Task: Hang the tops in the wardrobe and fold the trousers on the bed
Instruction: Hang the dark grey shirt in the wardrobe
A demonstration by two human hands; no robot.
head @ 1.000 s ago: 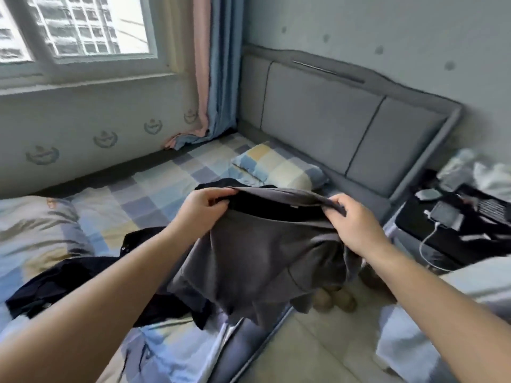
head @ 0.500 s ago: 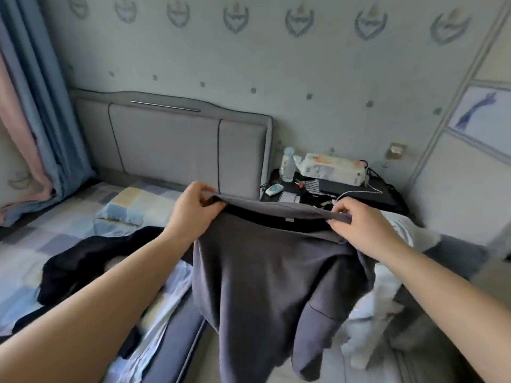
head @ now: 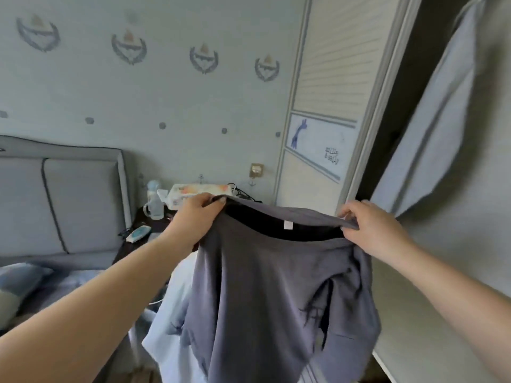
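Fingers of left hand [head: 200, 217] and right hand [head: 369, 228] pinch grey top [head: 265, 286] | both arms outstretched

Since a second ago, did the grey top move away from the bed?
Yes. The grey top, held by both hands, has swung right, from over the bed to beside the wardrobe door.

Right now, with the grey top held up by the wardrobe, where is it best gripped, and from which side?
Best by the top edge at both ends, as now: the left hand and right hand pinch the grey top from above on either side of the dark neck opening. That keeps the opening spread and the body hanging straight, probably easiest for hanging it in the open wardrobe.
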